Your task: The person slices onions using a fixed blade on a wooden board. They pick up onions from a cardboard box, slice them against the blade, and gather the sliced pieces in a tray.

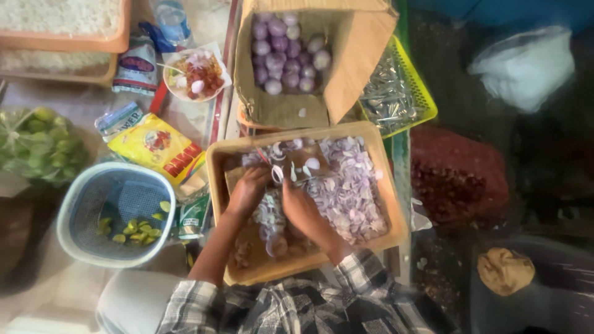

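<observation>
Hands meet over the centre of a shallow rectangular orange tray [216, 162]. The left hand [247, 190] is curled on a small pale shallot piece [277, 174]; its fingers are narrow around it. The right hand [303, 210] lies just beside it; blur prevents telling what its fingers hold. Thin, curved purple-white shallot slices [349, 192] heap against the tray's right wall. Beyond the tray's far edge stands an open cardboard box [346, 55] of round, smooth, whole purple shallots [284, 52]. Left of the tray sits a round, meshed plastic basket [93, 204] with green pieces inside. Between basket and tray lies a glossy yellow packet [154, 148]. Free room around the hands is narrow.
</observation>
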